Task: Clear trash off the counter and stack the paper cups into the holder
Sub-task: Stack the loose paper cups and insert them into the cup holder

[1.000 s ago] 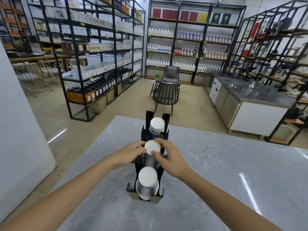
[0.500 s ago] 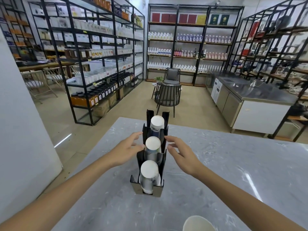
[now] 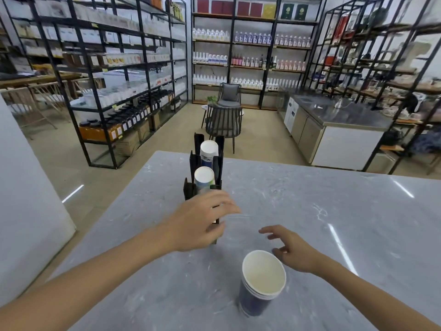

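Observation:
A black stepped cup holder (image 3: 191, 187) stands on the grey marble counter (image 3: 310, 211), with white-bottomed paper cups upside down in its far slot (image 3: 209, 149) and middle slot (image 3: 204, 176). My left hand (image 3: 198, 223) hovers over the holder's near end with fingers spread, hiding the nearest slot. A stack of dark blue paper cups (image 3: 261, 280) stands upright, mouth up, near the counter's front. My right hand (image 3: 293, 249) is open just behind and to the right of that stack, not touching it.
Black metal shelving with bottles and jars lines the room beyond the counter. Two dark chairs (image 3: 224, 115) stand on the floor past the counter's far edge. A steel-topped cabinet (image 3: 338, 125) is at the right, a white wall (image 3: 23, 187) at the left.
Both hands let go of the middle cup in the holder and drew back toward me. The view tilted down, bringing the upright cup stack into sight near my right hand.

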`<control>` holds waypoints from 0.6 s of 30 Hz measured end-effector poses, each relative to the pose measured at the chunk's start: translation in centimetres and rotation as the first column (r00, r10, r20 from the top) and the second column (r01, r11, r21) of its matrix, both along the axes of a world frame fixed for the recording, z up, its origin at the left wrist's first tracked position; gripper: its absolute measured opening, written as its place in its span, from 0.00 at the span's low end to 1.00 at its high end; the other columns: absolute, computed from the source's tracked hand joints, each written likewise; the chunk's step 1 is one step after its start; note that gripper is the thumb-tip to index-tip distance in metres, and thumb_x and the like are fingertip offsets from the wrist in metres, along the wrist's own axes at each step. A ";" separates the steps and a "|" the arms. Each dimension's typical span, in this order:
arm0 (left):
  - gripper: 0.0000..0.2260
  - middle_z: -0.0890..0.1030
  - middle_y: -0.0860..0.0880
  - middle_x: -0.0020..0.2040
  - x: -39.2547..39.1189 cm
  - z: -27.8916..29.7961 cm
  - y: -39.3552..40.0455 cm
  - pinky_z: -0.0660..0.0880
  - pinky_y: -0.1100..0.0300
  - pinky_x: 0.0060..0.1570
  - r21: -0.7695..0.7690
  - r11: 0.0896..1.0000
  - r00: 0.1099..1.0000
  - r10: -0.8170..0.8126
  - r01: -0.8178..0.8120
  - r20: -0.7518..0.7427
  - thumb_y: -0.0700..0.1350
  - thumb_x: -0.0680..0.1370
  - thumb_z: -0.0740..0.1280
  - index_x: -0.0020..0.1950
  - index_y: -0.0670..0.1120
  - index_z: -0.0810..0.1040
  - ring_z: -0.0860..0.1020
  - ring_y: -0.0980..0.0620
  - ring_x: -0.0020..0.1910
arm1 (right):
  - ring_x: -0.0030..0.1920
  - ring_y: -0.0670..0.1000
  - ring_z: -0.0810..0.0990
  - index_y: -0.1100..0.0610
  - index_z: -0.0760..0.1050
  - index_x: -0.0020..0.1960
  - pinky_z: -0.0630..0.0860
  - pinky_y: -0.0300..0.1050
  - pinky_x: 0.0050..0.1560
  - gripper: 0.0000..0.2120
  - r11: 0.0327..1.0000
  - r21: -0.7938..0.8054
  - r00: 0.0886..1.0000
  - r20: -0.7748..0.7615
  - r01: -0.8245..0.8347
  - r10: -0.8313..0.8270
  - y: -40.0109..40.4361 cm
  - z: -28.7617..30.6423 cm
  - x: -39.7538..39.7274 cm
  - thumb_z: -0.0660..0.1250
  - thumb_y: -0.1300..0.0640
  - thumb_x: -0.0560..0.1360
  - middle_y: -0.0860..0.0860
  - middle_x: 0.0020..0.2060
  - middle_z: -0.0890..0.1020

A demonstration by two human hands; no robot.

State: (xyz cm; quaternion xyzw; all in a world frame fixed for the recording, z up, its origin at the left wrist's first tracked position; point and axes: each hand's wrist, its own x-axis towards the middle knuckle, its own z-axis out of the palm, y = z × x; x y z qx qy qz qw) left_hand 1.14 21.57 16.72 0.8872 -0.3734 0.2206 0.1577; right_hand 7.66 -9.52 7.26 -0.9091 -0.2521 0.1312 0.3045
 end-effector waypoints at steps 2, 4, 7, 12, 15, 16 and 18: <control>0.14 0.82 0.49 0.62 -1.1 -0.9 -1.2 0.70 0.57 0.70 0.033 0.995 0.995 -0.095 0.096 -0.035 0.43 0.78 0.69 0.64 0.46 0.81 0.77 0.49 0.66 | 0.68 0.48 0.75 0.47 0.68 0.71 0.79 0.48 0.64 0.26 0.999 -0.049 1.000 -0.029 0.006 -0.008 -0.9 -1.4 -2.2 0.71 0.60 0.77 0.46 0.70 0.72; 0.15 0.82 0.49 0.61 -2.1 -2.0 -2.1 0.72 0.54 0.67 0.060 0.979 0.979 -0.187 0.193 -0.086 0.47 0.78 0.71 0.63 0.46 0.81 0.78 0.49 0.64 | 0.69 0.50 0.75 0.50 0.68 0.72 0.73 0.50 0.70 0.29 0.998 -0.064 1.000 -0.012 0.010 -0.011 -1.4 -3.0 -4.3 0.74 0.56 0.74 0.49 0.70 0.74; 0.16 0.82 0.50 0.62 -3.2 -3.7 -3.1 0.74 0.54 0.64 0.095 0.950 0.950 -0.284 0.297 -0.125 0.50 0.79 0.69 0.65 0.47 0.81 0.77 0.48 0.64 | 0.71 0.44 0.73 0.46 0.66 0.74 0.69 0.42 0.73 0.36 1.000 -0.006 0.999 -0.039 0.014 -0.014 -1.2 -4.8 -7.2 0.79 0.51 0.71 0.41 0.71 0.74; 0.11 0.84 0.50 0.61 -4.3 -6.3 -4.7 0.77 0.56 0.60 0.162 0.920 0.934 -0.348 0.357 -0.086 0.43 0.81 0.69 0.62 0.46 0.83 0.80 0.47 0.61 | 0.65 0.25 0.70 0.34 0.68 0.66 0.64 0.22 0.63 0.37 0.982 0.177 0.996 -0.065 0.069 -0.058 0.7 -6.7 -10.7 0.84 0.48 0.65 0.24 0.64 0.73; 0.13 0.85 0.50 0.57 -4.9 -6.9 -5.2 0.74 0.60 0.57 0.125 0.932 0.940 -0.330 0.340 -0.091 0.38 0.78 0.72 0.63 0.45 0.83 0.82 0.48 0.57 | 0.61 0.28 0.75 0.36 0.71 0.63 0.70 0.26 0.60 0.33 0.956 0.246 0.985 -0.101 0.160 -0.139 1.5 -7.9 -11.8 0.83 0.50 0.65 0.23 0.60 0.76; 0.14 0.86 0.50 0.57 -5.0 -6.9 -5.2 0.74 0.60 0.58 0.113 0.934 0.939 -0.329 0.339 -0.100 0.37 0.78 0.72 0.63 0.45 0.83 0.82 0.48 0.57 | 0.58 0.28 0.77 0.36 0.72 0.62 0.71 0.26 0.57 0.30 0.949 0.250 0.978 -0.122 0.194 -0.168 1.6 -8.1 -12.0 0.83 0.50 0.66 0.24 0.57 0.78; 0.16 0.86 0.49 0.58 -5.0 -6.7 -5.1 0.77 0.58 0.59 0.099 0.937 0.940 -0.324 0.334 -0.108 0.35 0.77 0.72 0.65 0.44 0.82 0.83 0.47 0.58 | 0.55 0.29 0.79 0.36 0.71 0.62 0.71 0.26 0.53 0.29 0.937 0.250 0.965 -0.158 0.242 -0.207 1.7 -8.3 -12.3 0.81 0.48 0.67 0.28 0.56 0.80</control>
